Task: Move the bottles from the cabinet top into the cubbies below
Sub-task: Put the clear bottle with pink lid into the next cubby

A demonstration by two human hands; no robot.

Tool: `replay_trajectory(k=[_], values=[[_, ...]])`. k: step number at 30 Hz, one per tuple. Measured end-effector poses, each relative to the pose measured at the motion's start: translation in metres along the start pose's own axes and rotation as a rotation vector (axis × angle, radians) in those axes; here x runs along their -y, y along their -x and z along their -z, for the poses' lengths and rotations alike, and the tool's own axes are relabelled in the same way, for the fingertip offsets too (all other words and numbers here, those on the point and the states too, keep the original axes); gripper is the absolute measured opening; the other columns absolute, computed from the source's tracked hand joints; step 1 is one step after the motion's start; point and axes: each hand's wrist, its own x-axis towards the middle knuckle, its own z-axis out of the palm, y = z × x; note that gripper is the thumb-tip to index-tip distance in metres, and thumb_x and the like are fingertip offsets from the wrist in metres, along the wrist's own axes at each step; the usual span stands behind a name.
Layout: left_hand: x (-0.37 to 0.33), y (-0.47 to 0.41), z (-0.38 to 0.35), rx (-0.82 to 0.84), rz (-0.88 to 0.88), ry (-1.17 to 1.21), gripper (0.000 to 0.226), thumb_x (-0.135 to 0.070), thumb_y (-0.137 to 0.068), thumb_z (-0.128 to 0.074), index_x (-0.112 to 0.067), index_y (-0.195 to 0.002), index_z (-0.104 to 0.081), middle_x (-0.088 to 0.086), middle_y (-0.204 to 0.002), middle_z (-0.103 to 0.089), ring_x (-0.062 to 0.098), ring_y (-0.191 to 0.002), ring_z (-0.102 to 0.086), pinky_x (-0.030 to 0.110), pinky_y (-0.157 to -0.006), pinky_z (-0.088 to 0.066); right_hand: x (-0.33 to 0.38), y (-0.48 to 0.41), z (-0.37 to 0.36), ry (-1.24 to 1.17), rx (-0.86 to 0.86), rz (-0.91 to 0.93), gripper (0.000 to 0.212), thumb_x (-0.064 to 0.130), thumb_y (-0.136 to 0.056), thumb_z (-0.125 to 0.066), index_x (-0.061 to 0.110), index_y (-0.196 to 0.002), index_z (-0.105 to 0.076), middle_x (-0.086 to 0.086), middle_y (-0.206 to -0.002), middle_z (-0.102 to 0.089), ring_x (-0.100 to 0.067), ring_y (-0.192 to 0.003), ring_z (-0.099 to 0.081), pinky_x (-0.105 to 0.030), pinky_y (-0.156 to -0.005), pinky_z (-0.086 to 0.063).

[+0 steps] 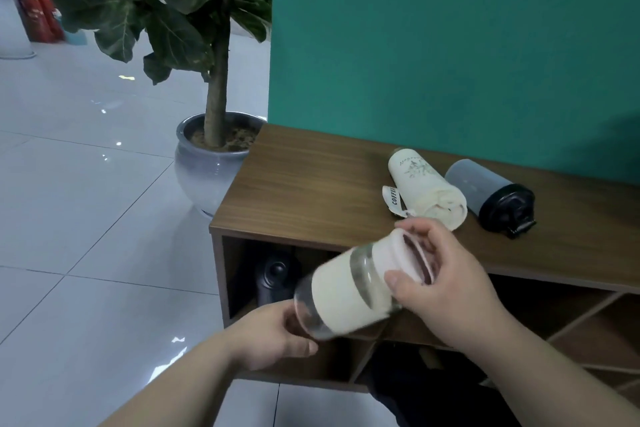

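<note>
You hold a glass bottle with a cream sleeve [349,291] in both hands, in the air in front of the cabinet [311,191], below its top edge and level with the cubby row. Your right hand [446,288] is closed round the pale lid end, thumb on the near side, fingers curled over the cap. Your left hand [273,336] cups the clear glass base, fingers bent against it; how firm that grip is I cannot tell, the frame is blurred.

The key relation: the bottle's long axis runs on a slant, base down toward the cabinet's left end, lid up toward its right. The base already points at the left cubby [239,274], so the left hand is the nearer one to that opening. A dark bottle [273,281] already sits inside it, so room looks tight; a neighbouring cubby may suit better.

Still on the cabinet top, both lying on their sides near its back right: a cream bottle with a printed label [422,184], and just beside it a grey bottle with a black lid [491,194].
</note>
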Motion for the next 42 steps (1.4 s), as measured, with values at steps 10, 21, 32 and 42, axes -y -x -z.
replay_trajectory(k=[10,21,32,42], values=[[0.013,-0.054,-0.061,-0.032,0.043,-0.194,0.086,-0.056,-0.055,-0.088,-0.035,-0.131,-0.051,-0.013,-0.128,-0.062,0.014,-0.118,-0.06,0.037,-0.103,-0.051,-0.089,-0.019,-0.073,0.278,0.234,-0.065,0.093,0.052,-0.066,-0.076,0.038,-0.149,-0.036,0.019,-0.14,-0.05,-0.005,-0.128,-0.05,-0.021,-0.103,-0.041],[0.033,-0.133,-0.102,-0.309,0.104,-0.074,0.067,-0.059,-0.061,-0.068,-0.032,-0.121,-0.057,-0.011,-0.115,-0.063,0.012,-0.117,-0.057,0.033,-0.095,-0.052,-0.138,-0.062,-0.114,0.159,0.155,-0.127,0.075,0.039,-0.069,-0.079,0.026,-0.136,-0.048,0.007,-0.132,-0.054,-0.013,-0.122,-0.053,-0.022,-0.095,-0.042],[0.039,-0.16,-0.113,-0.367,0.157,-0.01,0.058,-0.053,-0.06,-0.079,-0.041,-0.113,-0.06,-0.019,-0.109,-0.068,0.005,-0.106,-0.066,0.033,-0.088,-0.058,-0.166,-0.078,-0.132,0.056,0.106,-0.204,0.071,0.032,-0.073,-0.08,0.033,-0.136,-0.046,0.006,-0.136,-0.055,-0.014,-0.126,-0.054,-0.027,-0.102,-0.044],[0.04,-0.16,-0.121,-0.406,0.192,-0.131,0.074,-0.043,-0.077,-0.073,-0.023,-0.14,-0.038,0.0,-0.135,-0.046,0.021,-0.117,-0.06,0.033,-0.084,-0.05,-0.175,-0.08,-0.134,0.051,0.125,-0.217,0.072,0.025,-0.075,-0.077,0.037,-0.136,-0.041,0.01,-0.139,-0.054,-0.012,-0.129,-0.051,-0.033,-0.105,-0.044]])
